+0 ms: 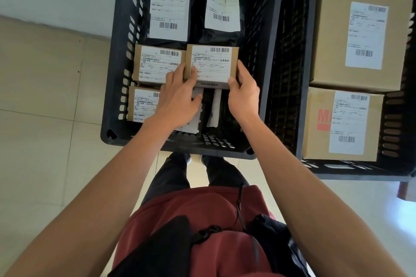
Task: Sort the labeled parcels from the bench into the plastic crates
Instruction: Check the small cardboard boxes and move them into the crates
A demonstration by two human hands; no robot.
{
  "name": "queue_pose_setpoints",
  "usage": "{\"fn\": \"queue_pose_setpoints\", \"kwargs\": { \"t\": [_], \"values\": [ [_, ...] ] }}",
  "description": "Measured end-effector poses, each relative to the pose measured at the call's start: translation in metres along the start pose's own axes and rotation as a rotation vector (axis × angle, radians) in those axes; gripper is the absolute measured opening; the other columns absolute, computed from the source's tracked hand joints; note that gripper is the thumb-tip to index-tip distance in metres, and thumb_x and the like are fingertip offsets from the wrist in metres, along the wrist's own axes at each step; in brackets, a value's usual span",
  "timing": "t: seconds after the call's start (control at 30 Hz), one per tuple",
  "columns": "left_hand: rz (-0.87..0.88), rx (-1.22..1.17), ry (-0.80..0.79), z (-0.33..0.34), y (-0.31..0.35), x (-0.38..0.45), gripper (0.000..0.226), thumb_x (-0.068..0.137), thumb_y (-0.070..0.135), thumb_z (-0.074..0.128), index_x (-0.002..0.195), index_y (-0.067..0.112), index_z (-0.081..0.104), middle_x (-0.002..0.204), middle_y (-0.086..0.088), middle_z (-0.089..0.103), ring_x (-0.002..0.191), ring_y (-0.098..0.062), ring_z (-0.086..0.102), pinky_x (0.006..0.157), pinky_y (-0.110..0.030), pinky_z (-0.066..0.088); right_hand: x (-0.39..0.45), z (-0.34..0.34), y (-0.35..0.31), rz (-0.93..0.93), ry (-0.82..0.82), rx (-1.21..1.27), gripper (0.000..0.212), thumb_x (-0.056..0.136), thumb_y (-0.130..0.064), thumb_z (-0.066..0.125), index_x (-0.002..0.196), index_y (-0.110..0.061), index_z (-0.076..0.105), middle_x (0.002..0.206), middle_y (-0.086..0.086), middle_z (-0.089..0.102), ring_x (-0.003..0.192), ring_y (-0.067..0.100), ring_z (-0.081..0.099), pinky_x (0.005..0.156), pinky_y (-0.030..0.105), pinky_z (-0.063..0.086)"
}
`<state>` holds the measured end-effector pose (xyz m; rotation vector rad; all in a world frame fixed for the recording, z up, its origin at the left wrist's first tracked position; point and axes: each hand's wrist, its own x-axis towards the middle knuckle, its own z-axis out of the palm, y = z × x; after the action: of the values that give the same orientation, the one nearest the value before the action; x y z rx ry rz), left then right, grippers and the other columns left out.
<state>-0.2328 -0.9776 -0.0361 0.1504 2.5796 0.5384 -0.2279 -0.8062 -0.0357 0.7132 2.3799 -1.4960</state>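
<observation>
- Parcels: two big cardboard boxes (358, 29) fill the right crate (308, 78).
- Left crate (117, 87) holds two black bags (216, 2) and small boxes.
- Small labeled box (211, 64) sits over the crate middle, gripped from both sides.
- Left hand (180, 96) and right hand (244, 94) both hold it.

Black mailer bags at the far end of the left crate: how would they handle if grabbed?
Probably floppy: the right black bag has a wrinkled label, so the contents likely give. The film looks smooth, maybe slippery in a pinch. Both lie flat, so the left black bag seems unlikely to roll or tip.
</observation>
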Motion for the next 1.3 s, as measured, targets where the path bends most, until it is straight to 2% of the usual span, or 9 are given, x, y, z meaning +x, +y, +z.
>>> {"fn": "queue_pose_setpoints", "kwargs": {
  "t": [0.3,0.37,0.43,0.53,0.63,0.87,1.0,1.13,1.3],
  "values": [
    [0.009,0.033,-0.009,-0.001,0.0,0.0,0.076,0.104,0.038,0.055,0.165,0.014,0.016,0.17,-0.017,0.009,0.154,-0.035,0.012,0.122,-0.053,0.028,0.001,-0.003,-0.002,-0.011,-0.01,-0.036,0.053,0.109,-0.006,0.046,0.159,-0.022,0.038,0.149,-0.005,0.056,0.12,-0.008,0.041,0.077,-0.01,0.033],
    [0.02,0.036,0.0,-0.002,-0.001,-0.001,0.076,0.104,0.038,0.056,0.165,0.013,0.017,0.17,-0.017,0.011,0.154,-0.036,0.014,0.122,-0.053,0.03,-0.001,-0.004,-0.003,-0.023,0.0,-0.045,0.053,0.109,-0.008,0.047,0.16,-0.021,0.037,0.145,-0.009,0.055,0.118,-0.008,0.043,0.076,-0.01,0.034],
    [0.033,0.039,0.01,-0.001,-0.003,-0.001,0.076,0.104,0.037,0.057,0.165,0.013,0.019,0.17,-0.017,0.012,0.153,-0.036,0.016,0.121,-0.054,0.032,-0.003,-0.005,-0.001,-0.042,0.014,-0.052,0.054,0.109,-0.012,0.049,0.161,-0.02,0.036,0.145,-0.01,0.056,0.117,-0.007,0.048,0.081,-0.008,0.036],
    [0.053,0.047,0.025,0.002,-0.005,-0.005,0.075,0.104,0.034,0.058,0.165,0.016,0.019,0.17,-0.018,0.01,0.154,-0.037,0.016,0.12,-0.055,0.032,-0.006,-0.004,0.001,-0.072,0.008,-0.063,0.056,0.108,-0.015,0.054,0.161,-0.021,0.036,0.144,-0.008,0.059,0.123,-0.002,0.054,0.096,0.0,0.041],
    [0.078,0.077,0.024,0.003,-0.007,-0.007,0.075,0.104,0.032,0.058,0.166,0.018,0.018,0.171,-0.019,0.009,0.154,-0.037,0.017,0.118,-0.056,0.033,-0.006,-0.002,0.002,-0.091,0.019,-0.076,0.056,0.107,-0.011,0.054,0.16,-0.021,0.038,0.145,-0.002,0.061,0.127,0.007,0.058,0.104,0.013,0.047],
    [0.081,0.117,-0.005,0.003,-0.008,-0.006,0.077,0.103,0.032,0.058,0.166,0.018,0.015,0.171,-0.019,0.006,0.154,-0.037,0.015,0.116,-0.056,0.034,-0.006,0.005,0.006,-0.113,0.026,-0.109,0.056,0.108,-0.009,0.051,0.16,-0.025,0.038,0.146,0.0,0.061,0.123,0.023,0.065,0.103,0.037,0.056],
    [0.073,0.133,-0.018,0.003,-0.006,-0.004,0.079,0.102,0.032,0.058,0.166,0.018,0.013,0.171,-0.018,0.005,0.154,-0.036,0.014,0.117,-0.055,0.033,-0.003,0.004,0.002,-0.109,0.009,-0.13,0.056,0.108,-0.007,0.049,0.161,-0.024,0.036,0.147,0.002,0.06,0.128,0.017,0.061,0.104,0.022,0.05],
    [0.078,0.137,-0.038,-0.001,-0.007,-0.002,0.08,0.102,0.033,0.057,0.166,0.019,0.011,0.172,-0.017,0.004,0.154,-0.036,0.012,0.12,-0.055,0.031,-0.003,0.006,-0.002,-0.119,-0.004,-0.176,0.057,0.109,-0.007,0.045,0.162,-0.025,0.031,0.144,0.003,0.061,0.123,0.018,0.062,0.103,0.029,0.054],
    [0.095,0.103,-0.024,-0.001,-0.011,-0.003,0.077,0.103,0.033,0.057,0.166,0.02,0.014,0.172,-0.016,0.007,0.154,-0.035,0.015,0.12,-0.055,0.032,-0.006,0.006,-0.004,-0.15,0.005,-0.197,0.057,0.109,-0.009,0.044,0.163,-0.024,0.03,0.144,0.003,0.06,0.124,0.017,0.061,0.103,0.032,0.054]
  ]
}}
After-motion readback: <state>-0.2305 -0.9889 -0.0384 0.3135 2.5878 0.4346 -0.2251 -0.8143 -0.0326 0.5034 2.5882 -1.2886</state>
